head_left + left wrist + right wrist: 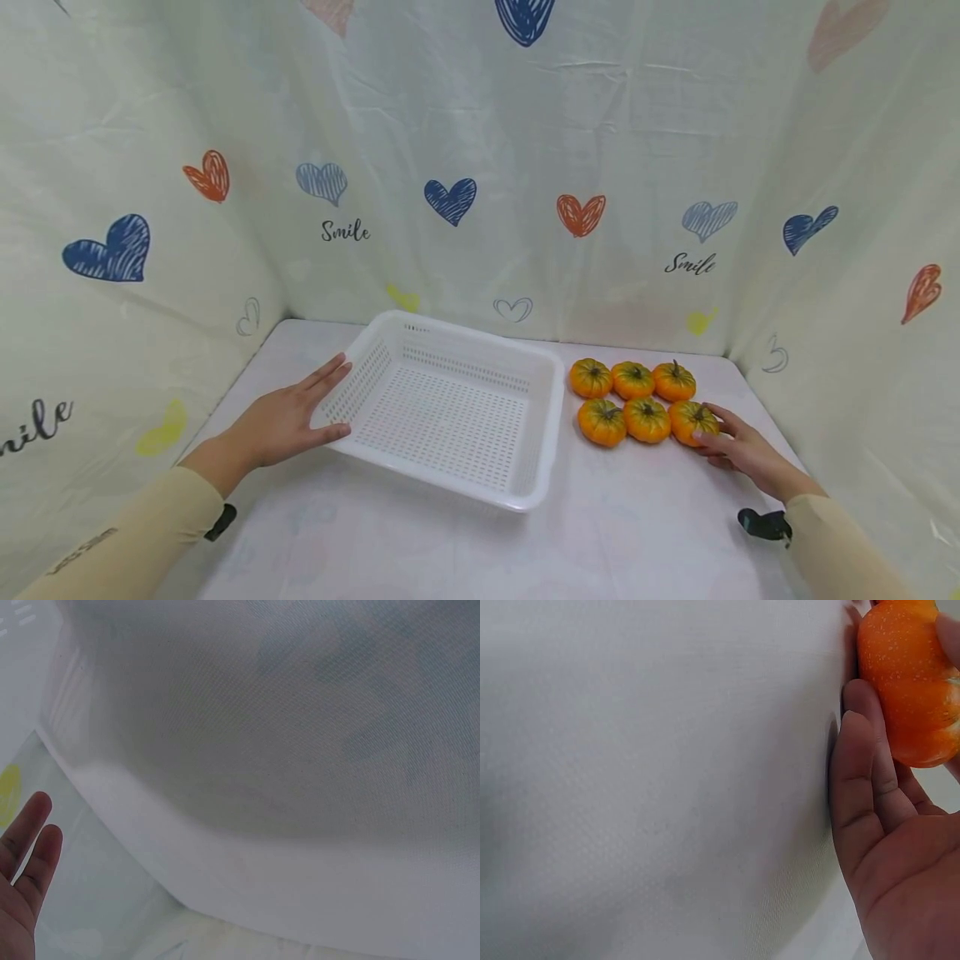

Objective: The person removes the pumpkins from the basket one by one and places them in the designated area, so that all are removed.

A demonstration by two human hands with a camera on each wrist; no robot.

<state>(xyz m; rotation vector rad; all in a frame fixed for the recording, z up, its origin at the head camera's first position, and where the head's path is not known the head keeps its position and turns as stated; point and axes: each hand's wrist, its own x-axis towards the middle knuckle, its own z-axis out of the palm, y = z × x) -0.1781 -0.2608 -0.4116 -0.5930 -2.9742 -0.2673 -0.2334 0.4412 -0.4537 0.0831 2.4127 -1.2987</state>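
Note:
A white perforated plastic basket (450,417) sits slantwise on the table, nothing in it. At its left end my left hand (281,417) lies against the rim with fingers spread and fairly straight. Two extended fingers (39,859) of that hand show in the left wrist view. To the basket's right, several small orange pumpkins stand in two rows. My right hand (746,450) holds the front-right pumpkin (692,423), thumb on the near side and fingers around its right. In the right wrist view, the orange pumpkin (907,682) shows between thumb and fingers, with lower fingers along the tabletop.
Close by the held pumpkin are a front-middle pumpkin (647,420) and a back-right pumpkin (674,382). A white cloth (630,533) covers the table. Curtains (517,133) printed with hearts close it in at the back and both sides.

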